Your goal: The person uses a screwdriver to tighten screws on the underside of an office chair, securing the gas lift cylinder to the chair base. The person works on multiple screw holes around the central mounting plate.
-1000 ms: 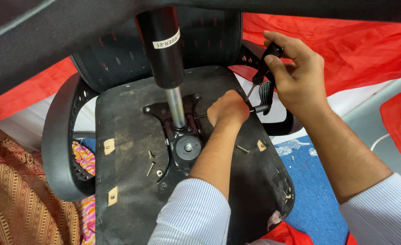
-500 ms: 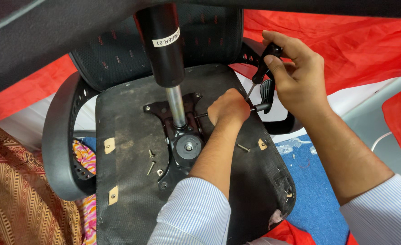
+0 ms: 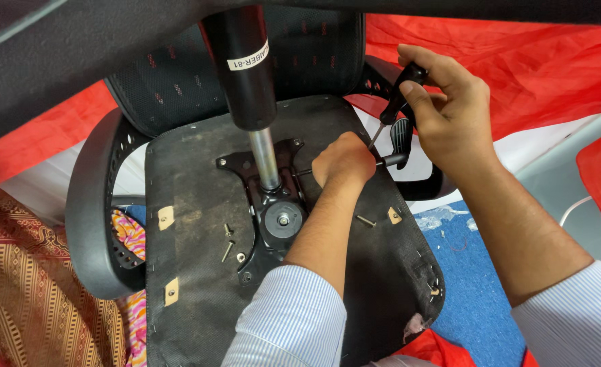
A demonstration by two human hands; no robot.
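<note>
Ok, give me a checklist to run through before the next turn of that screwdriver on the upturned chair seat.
1. Right hand grips the black-handled screwdriver: ok.
2. Left hand steadies the work beside the black metal mounting plate: ok.
3. Screwdriver tip seated in a fastener: cannot tell, hidden behind the left hand.
4. Loose silver screws lie on the black seat underside, clear of both hands: ok.
5. Black gas cylinder column stands upright in the plate: ok.
</note>
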